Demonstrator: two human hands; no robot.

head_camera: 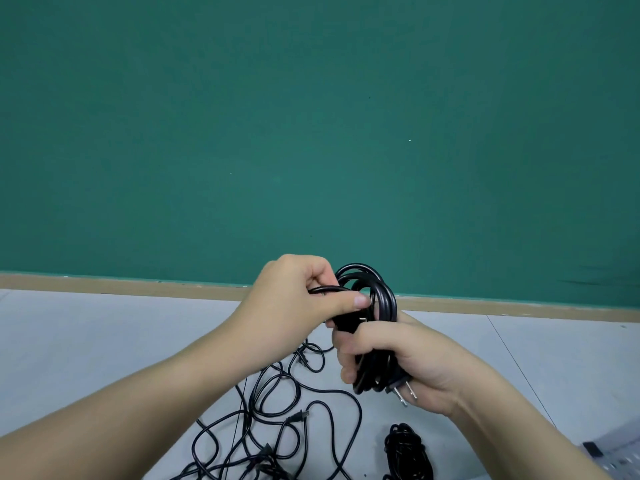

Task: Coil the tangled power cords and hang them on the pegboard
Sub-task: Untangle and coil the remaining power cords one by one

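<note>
Green wall fills the upper two thirds of the frame, ending in a tan baseboard that runs across just below the middle; under it lies a pale grey floor.

Near the centre, slightly low, both hands work one black coiled cord. The right hand wraps its curled fingers around the lower part of the bundle, with the metal-pronged plug sticking out beneath the fist toward the lower right. The left hand comes in from the lower left and pinches a strand of the same cord between thumb and curled fingers, right beside the top loops (which rise above both hands against the baseboard and wall).

On the floor at the lower middle of the frame sprawls a tangled heap of cords, loops crossing each other, with at least one small plug end visible among them. Just to the right of it, apart from the tangle, sits a finished cord bundle, dark and compact. At the lower right corner a pale perforated panel shows only its edge.
</note>
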